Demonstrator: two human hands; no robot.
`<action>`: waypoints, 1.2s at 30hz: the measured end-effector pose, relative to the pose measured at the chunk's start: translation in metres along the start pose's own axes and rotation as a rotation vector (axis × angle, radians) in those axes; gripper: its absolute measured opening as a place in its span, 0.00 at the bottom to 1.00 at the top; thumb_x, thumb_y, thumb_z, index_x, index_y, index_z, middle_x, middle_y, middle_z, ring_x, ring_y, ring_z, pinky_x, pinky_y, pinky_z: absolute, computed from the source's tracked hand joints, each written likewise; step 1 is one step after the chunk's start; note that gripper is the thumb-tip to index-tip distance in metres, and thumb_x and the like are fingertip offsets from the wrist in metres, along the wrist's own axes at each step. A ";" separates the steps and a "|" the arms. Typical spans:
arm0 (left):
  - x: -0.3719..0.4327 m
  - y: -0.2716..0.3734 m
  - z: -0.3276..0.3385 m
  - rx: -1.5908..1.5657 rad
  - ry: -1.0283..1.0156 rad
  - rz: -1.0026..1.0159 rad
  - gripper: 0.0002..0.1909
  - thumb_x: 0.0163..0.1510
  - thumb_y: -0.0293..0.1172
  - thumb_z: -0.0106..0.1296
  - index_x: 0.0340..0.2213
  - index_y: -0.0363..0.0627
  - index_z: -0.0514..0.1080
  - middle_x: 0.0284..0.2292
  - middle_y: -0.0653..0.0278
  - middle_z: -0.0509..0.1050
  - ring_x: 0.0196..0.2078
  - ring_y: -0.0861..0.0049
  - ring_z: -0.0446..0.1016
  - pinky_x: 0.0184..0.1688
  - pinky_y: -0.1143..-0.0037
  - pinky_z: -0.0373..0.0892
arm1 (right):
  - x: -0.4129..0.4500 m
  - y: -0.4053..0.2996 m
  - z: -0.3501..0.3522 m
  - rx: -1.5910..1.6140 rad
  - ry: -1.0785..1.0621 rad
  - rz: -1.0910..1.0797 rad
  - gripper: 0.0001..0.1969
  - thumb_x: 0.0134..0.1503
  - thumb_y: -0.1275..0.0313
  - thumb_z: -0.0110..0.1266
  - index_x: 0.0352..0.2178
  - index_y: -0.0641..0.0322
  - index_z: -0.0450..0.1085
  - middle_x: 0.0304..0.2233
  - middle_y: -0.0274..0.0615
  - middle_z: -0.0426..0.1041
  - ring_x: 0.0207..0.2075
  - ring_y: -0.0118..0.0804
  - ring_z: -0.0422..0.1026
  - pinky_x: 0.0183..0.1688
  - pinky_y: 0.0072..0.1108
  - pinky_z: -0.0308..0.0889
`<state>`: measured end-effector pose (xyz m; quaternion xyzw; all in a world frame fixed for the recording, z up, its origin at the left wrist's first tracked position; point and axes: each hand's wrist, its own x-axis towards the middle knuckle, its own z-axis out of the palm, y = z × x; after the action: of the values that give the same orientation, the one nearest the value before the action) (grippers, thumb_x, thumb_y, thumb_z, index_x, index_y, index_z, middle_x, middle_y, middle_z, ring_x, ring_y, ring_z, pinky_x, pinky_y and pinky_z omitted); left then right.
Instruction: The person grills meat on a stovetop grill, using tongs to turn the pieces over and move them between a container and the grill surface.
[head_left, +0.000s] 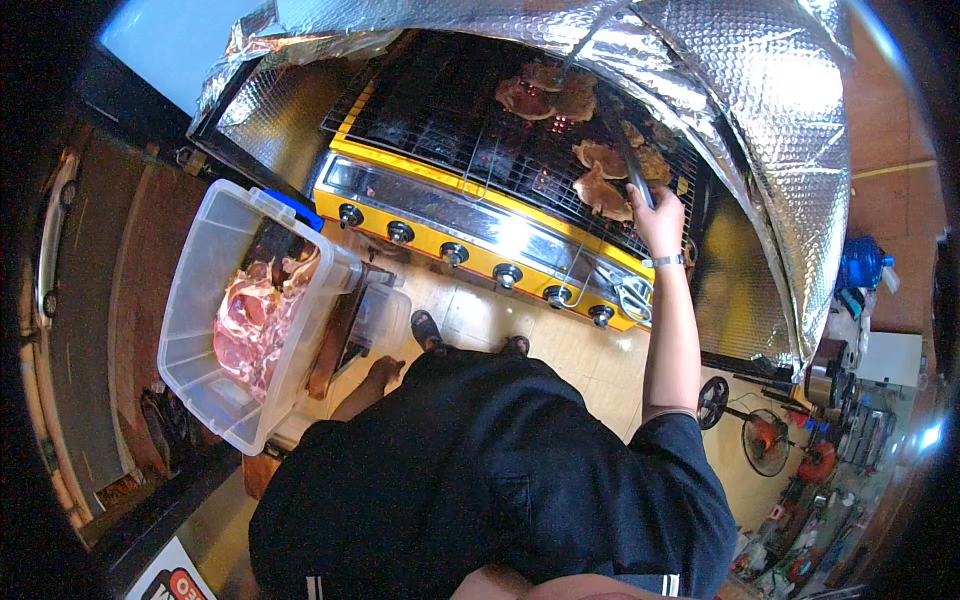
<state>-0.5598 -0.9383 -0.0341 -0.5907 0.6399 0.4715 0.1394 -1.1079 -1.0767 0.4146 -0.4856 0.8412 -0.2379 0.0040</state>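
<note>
My right hand (660, 217) grips the end of long metal tongs (636, 169) over the right side of a gas grill (420, 176). The far tips of the tongs are hard to make out against the dark grate. Browned meat slices (602, 196) lie around and left of the tongs. Farther back, more browned slices (551, 94) lie grouped above glowing red burner spots. My left hand (386, 370) hangs low at my left side, in shadow, near a clear plastic tub (187, 322). Raw meat slices (251, 322) are piled in that tub; whether my left fingers hold anything is unclear.
Foil insulation (780, 97) forms a hood over the grill's back and sides. Several control knobs (454, 253) line its yellow front. Scissors (628, 294) hang at its right front corner. Fans (765, 442) stand to the right. A road with a car (54, 247) lies left.
</note>
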 end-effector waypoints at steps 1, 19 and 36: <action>0.000 0.001 -0.002 0.077 -0.117 -0.104 0.24 0.48 0.52 0.49 0.16 0.40 0.72 0.16 0.58 0.73 0.20 0.69 0.73 0.27 0.69 0.67 | 0.002 0.009 0.006 0.022 -0.064 0.072 0.17 0.47 0.60 0.57 0.30 0.66 0.72 0.22 0.51 0.74 0.24 0.43 0.74 0.28 0.27 0.66; 0.018 0.067 -0.036 -0.614 -0.016 -0.053 0.20 0.51 0.44 0.48 0.19 0.36 0.70 0.15 0.61 0.70 0.18 0.74 0.70 0.23 0.73 0.66 | 0.086 -0.070 0.112 -0.388 -0.127 -0.241 0.14 0.47 0.64 0.46 0.29 0.64 0.71 0.29 0.55 0.73 0.31 0.51 0.74 0.33 0.36 0.69; 0.000 -0.049 0.002 0.740 -0.267 0.210 0.18 0.49 0.44 0.51 0.24 0.37 0.71 0.17 0.60 0.71 0.20 0.70 0.71 0.23 0.70 0.67 | 0.109 0.010 0.108 -0.226 0.135 -0.020 0.24 0.46 0.52 0.53 0.35 0.63 0.69 0.31 0.56 0.73 0.33 0.54 0.73 0.35 0.36 0.69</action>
<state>-0.5171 -0.9299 -0.0569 -0.3657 0.7995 0.2935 0.3755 -1.1478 -1.2048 0.3399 -0.4741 0.8562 -0.1739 -0.1095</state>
